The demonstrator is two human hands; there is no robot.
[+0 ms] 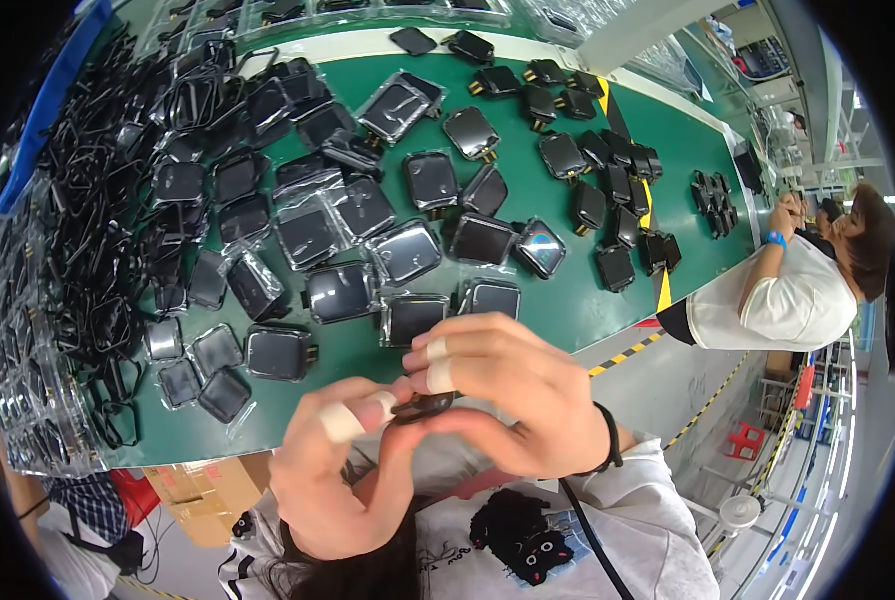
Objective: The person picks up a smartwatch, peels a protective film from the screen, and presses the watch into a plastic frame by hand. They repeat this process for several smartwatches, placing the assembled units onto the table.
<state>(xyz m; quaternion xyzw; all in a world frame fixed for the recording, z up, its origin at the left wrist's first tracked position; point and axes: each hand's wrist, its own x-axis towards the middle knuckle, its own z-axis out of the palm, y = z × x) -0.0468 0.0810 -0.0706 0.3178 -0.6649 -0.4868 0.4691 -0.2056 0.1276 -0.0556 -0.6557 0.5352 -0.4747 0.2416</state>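
Observation:
Close to my body, over the table's near edge, both hands come together on a small dark, glossy piece [427,408]. It shows almost edge-on, and the fingers cover much of it. My left hand [336,470] pinches its left end, with thumb and forefinger closed. On the other side my right hand [516,395] grips it, thumb beneath and bent fingers above. Beige tape wraps fingers on both hands. Just beyond the fingers lie square black watch bodies in clear film, among them one watch body [415,318] and another [280,352] to the left.
Many more film-wrapped watch bodies cover the green table [578,312]. A tangle of black straps [118,200] lies at left, beside stacked clear trays [28,350]. Yellow-black tape [665,285] crosses the table at right. A co-worker [768,300] sits farther right. Cardboard boxes [203,500] stand below.

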